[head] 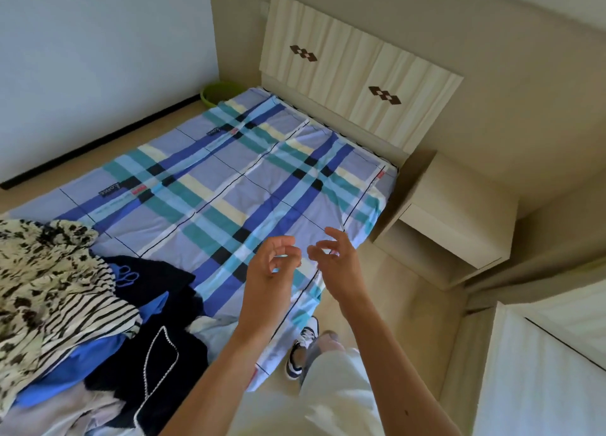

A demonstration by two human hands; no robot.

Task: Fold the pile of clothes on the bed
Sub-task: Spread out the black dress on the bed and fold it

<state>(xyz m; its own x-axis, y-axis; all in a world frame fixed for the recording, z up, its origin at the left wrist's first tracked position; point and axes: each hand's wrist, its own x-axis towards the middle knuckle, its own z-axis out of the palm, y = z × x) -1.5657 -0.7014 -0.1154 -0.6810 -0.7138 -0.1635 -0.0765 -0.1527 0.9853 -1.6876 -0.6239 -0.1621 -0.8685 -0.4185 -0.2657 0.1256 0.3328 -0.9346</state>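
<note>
A pile of clothes (65, 304) lies at the lower left of the bed (229, 179), which has a blue, teal and cream plaid sheet. On top of the pile is a cream garment with black blotches (36, 265), then a black-and-white striped piece (108, 317), a blue garment (82, 363) and a dark navy one with white trim (157, 353). My left hand (272, 271) and my right hand (334, 258) hover side by side above the bed's near edge, right of the pile. Both have loosely curled fingers and hold nothing.
A cream headboard (354, 74) stands at the far end of the bed. A nightstand (452, 212) sits to the bed's right. A green basin (213, 94) rests on the floor by the far corner. A white fabric-covered piece (541, 370) is at the lower right.
</note>
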